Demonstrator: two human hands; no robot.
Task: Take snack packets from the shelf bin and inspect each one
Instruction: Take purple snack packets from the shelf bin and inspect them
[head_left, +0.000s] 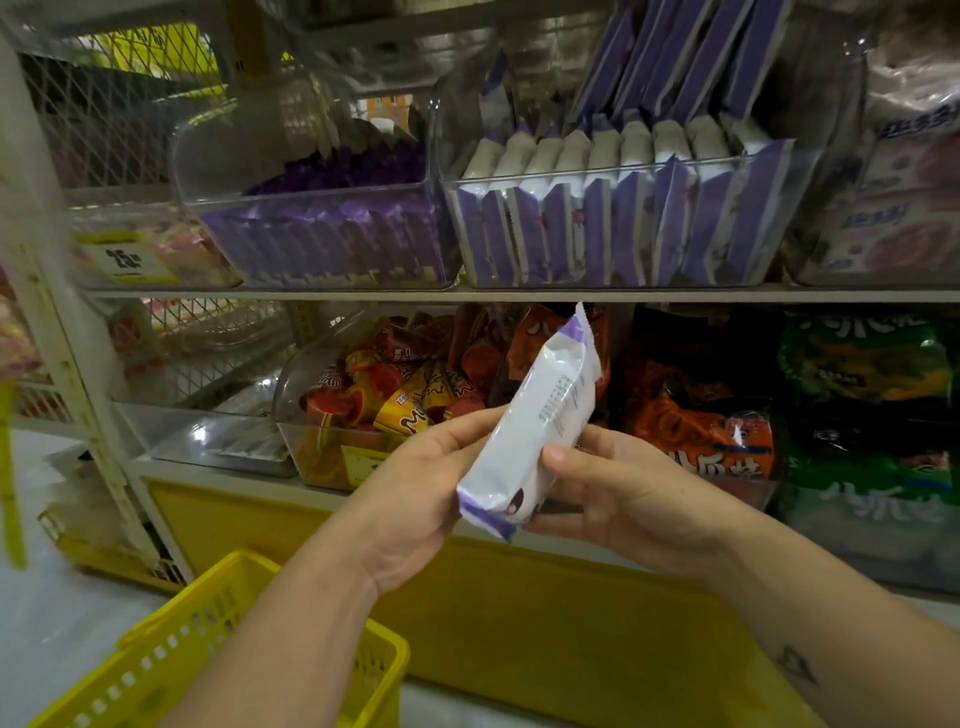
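A pale metal shelf unit filled the view, standing on a yellow base panel. One yellow perforated basket sat low on the left, and nothing could be seen inside it.

Three clear bins stood side by side on the upper shelf. The left bin held dark purple packets, too blurred to count. The middle bin held white-and-purple packets standing on edge: about nine in the front row and some five more leaning behind them. The right bin held pink-printed packets, cut off by the frame's edge.

On the lower shelf, one clear bin held a loose heap of red, orange and yellow snacks. Beside it on the right lay orange bags, then green bags, their numbers unclear. One yellow price tag marked "25" hung at the far left of the upper shelf.

One snack packet, white with purple ends, was out of the bins and held in the air in front of the lower shelf. It was tilted, its top end up and to the right, its printed white face towards the camera. The left hand gripped its lower left edge, fingers behind it. The right hand gripped its right side, thumb pressed on the face and fingers curled beneath.
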